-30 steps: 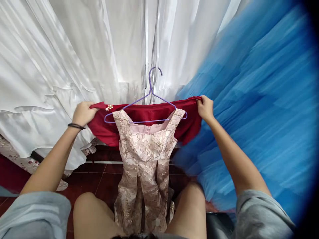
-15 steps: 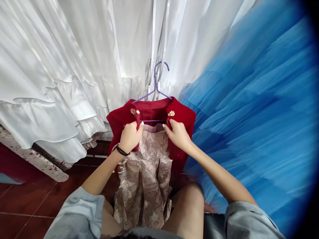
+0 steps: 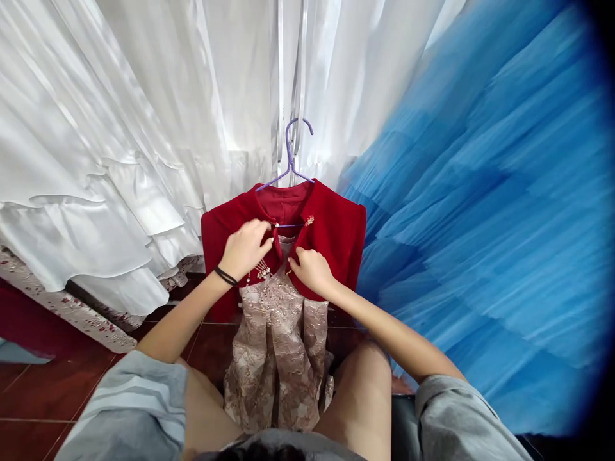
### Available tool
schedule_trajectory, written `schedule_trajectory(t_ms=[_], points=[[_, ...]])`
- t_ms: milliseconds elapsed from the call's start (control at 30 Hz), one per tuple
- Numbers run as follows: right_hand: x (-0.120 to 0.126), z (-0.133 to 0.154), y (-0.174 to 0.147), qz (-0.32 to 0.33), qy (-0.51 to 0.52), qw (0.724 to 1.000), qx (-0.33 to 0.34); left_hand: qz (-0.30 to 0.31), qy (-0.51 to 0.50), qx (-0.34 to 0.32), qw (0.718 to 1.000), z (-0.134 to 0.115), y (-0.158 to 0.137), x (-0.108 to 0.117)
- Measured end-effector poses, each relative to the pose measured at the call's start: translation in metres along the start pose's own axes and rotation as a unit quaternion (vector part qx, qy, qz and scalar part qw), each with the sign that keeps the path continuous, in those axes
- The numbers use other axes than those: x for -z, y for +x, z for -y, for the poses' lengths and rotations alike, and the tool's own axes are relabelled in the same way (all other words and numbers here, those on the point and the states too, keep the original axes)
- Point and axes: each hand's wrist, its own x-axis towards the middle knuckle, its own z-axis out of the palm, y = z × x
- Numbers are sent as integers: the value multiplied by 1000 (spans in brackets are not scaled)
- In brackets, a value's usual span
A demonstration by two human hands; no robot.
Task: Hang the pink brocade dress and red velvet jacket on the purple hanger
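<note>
A red jacket [image 3: 336, 237] hangs on a purple hanger [image 3: 291, 157] over a pinkish-beige brocade dress [image 3: 288, 339]. Beaded ornaments sit on both sides of its collar, and strings of beads [image 3: 263, 269] dangle near its lower left front. My left hand [image 3: 246, 248] rests over the left front panel, thumb and fingers apart beside the collar's edge; its fingers are slightly blurred. Lower down, the fingers of my right hand [image 3: 311, 270] are closed on the right front edge of the jacket. The two panels now lie close together over the dress top.
White satin garments [image 3: 144, 115] hang behind and to the left. A blue tulle skirt [image 3: 480, 224] fills the right side. Below lies a red tiled floor [image 3: 86, 378], with a floral-patterned piece [image 3: 91, 314] at left. The dress hangs between my knees.
The jacket's front panels have come down and inward, covering the dress top. My left hand has loosened from the collar edge; my right hand has moved lower along its edge.
</note>
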Motion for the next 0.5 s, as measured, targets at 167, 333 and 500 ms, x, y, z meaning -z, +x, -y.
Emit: schedule_trajectory(t_ms=[167,333,500], points=[[29,-6,-24,-118,88,989,-4,4,105,-190,976,20,34,28],[67,17,-51,-276,214,935,57,-23,-28,-231,972,15,52,54],[13,33,-21,-136,170,976,23,28,-26,-214,976,8,54,34]])
